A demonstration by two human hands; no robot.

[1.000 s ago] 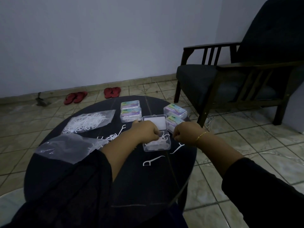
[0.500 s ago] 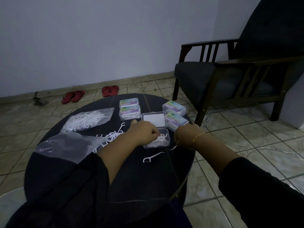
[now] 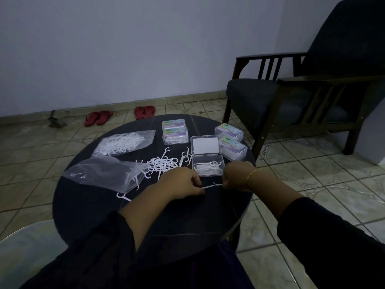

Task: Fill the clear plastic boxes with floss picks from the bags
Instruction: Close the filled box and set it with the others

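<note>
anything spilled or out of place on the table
Yes. Floss picks lie scattered loose on the table, spilling from the mouth of the near bag. One stray pick sits apart near that bag's front corner. Nothing looks damaged.

I see two bare forearms with loose black sleeves (image 3: 325, 236) pushed up toward the elbows, the left sleeve (image 3: 93, 253) wide and draped. A thin gold bracelet (image 3: 251, 175) sits on the right wrist. Left hand (image 3: 183, 185) and right hand (image 3: 234, 177) are bare; I can't make out any rings.
</note>
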